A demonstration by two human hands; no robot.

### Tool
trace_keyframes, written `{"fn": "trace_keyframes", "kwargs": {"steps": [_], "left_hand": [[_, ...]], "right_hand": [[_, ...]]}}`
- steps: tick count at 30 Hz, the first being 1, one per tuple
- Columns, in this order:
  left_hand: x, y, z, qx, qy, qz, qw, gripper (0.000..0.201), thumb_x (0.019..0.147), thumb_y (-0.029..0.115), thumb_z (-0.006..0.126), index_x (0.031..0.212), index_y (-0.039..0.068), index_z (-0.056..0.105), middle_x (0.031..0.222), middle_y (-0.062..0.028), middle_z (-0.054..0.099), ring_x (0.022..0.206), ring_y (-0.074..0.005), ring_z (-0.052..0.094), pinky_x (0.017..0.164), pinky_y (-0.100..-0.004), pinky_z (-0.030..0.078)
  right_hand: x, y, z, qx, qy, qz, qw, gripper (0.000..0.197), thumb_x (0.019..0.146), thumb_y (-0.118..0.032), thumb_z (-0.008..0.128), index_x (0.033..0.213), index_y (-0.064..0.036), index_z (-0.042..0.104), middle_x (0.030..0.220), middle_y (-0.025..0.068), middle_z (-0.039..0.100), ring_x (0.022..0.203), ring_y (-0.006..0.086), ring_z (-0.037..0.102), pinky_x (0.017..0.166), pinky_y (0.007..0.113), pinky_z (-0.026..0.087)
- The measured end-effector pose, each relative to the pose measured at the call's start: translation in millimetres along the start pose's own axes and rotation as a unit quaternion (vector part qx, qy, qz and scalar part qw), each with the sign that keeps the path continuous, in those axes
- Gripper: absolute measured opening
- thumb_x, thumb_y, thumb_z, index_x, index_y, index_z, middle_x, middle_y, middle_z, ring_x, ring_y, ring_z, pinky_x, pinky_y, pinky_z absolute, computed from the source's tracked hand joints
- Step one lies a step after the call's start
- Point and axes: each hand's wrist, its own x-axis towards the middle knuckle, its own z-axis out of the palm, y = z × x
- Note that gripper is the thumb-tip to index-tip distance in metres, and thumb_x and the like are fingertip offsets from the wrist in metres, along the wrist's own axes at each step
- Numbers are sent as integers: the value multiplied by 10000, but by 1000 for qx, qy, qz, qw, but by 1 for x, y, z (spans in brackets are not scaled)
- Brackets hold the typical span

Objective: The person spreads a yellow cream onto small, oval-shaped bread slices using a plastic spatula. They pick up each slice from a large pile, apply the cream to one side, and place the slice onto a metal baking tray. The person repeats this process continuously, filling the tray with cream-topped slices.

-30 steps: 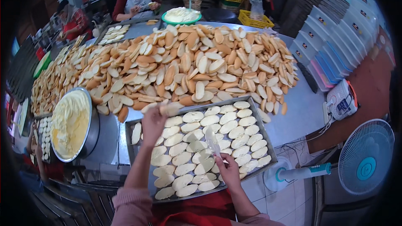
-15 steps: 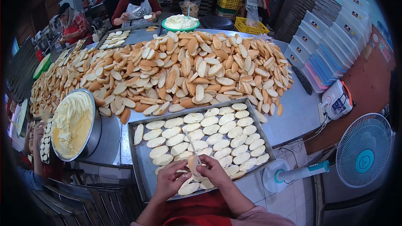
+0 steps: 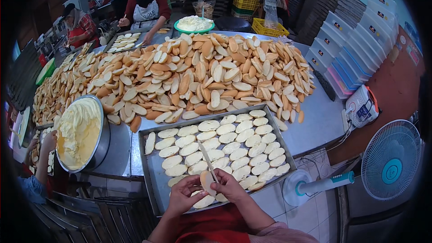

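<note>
Head view: I see left hand (image 3: 185,194) pinching a slice (image 3: 207,183) over the near side of the tray (image 3: 155,173), right hand (image 3: 229,186) gripping the knife (image 3: 206,157); tray looks mostly filled, big pile (image 3: 184,83) left.

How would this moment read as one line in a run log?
left hand: holds bread slice; right hand: holds knife; below: metal tray with slices in rows; beyond: bread pile; left of tray: bowl with cream
</note>
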Motion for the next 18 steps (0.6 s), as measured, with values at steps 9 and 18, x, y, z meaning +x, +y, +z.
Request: {"fn": "trace_keyframes", "kwargs": {"steps": [9,18], "left_hand": [[-2,-1,2,-12,-13,-10,1000,514,736,-84,696,1186,4,462,1116,-153,594,1050,-212,590,903,-340,496],[-1,2,2,-23,66,-3,998,540,754,-65,657,1241,-17,428,1177,-159,566,1115,-231,554,969,-356,443]], "right_hand": [[-3,2,0,12,0,-5,1000,412,800,-201,745,1108,-55,513,941,-4,592,821,62,562,718,201,451],[1,-1,0,-40,23,-33,998,310,869,-305,650,1053,-91,523,850,-29,560,678,29,501,543,166,372]]}}
